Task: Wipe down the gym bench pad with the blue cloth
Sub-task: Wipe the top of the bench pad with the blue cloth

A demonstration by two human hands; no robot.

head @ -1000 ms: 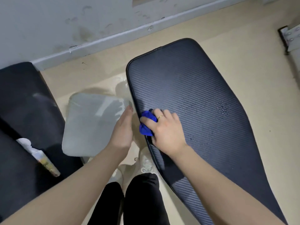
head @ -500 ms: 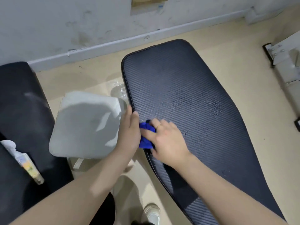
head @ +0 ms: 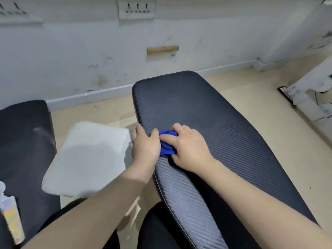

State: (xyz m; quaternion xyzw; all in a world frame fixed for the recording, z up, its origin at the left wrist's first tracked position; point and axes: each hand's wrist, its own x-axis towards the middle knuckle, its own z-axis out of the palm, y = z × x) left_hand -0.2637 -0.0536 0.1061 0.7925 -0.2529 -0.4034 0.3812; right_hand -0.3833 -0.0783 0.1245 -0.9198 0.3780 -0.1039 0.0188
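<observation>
Cloth (head: pixel 167 142) bunched under right hand (head: pixel 190 150), pad (head: pixel 197 108) left edge.

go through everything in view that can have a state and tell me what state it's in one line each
Blue cloth: bunched, pressed on the pad.
Bench pad: droplets on its right side, not yet wiped.
Right hand: grips the cloth.
Left hand: curled over the pad's left edge.
Spray bottle: lying on the black seat at left.
</observation>
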